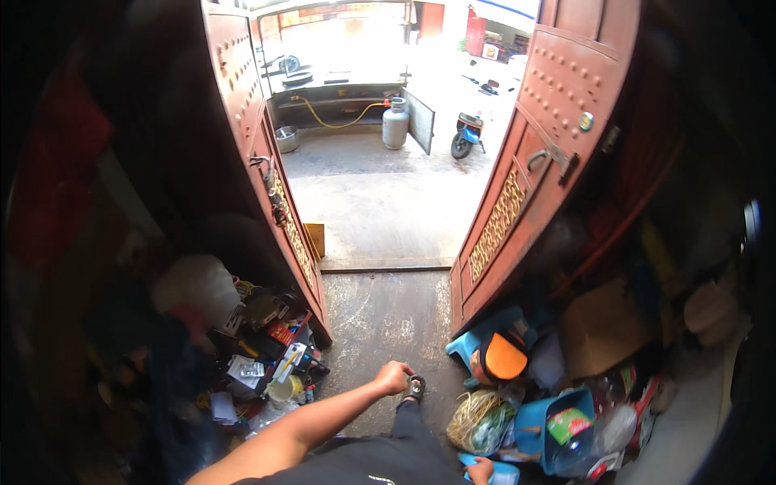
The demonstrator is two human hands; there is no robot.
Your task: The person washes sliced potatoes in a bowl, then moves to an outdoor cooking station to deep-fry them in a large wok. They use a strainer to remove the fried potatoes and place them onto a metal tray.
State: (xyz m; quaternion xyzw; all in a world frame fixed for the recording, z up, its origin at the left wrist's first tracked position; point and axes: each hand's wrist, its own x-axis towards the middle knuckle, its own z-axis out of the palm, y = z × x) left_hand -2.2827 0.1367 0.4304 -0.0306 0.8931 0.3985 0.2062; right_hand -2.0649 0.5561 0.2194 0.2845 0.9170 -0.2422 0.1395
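Observation:
My left hand [394, 377] hangs in front of me over the dark floor, its fingers curled in and nothing visible in it. Just beyond it shows my sandalled foot [416, 387]. Low in the view, my right hand [482, 470] overlaps a light-blue plastic object [505, 473]; whether it grips it is unclear. Close by that hand are a bundle of straw-coloured cord and plastic [479, 418] and a blue plastic bin [526, 433] with a green-labelled item [568, 424] inside. A blue plastic stool [461, 345] bears an orange and black item [506, 356].
Two red metal door leaves, left [242, 103] and right [564, 79], stand open at a low threshold [388, 268]. Outside are a gas cylinder [395, 124], a metal pot [287, 139] and a scooter [467, 134]. Clutter [285, 364] lies left, a cardboard box [600, 330] right.

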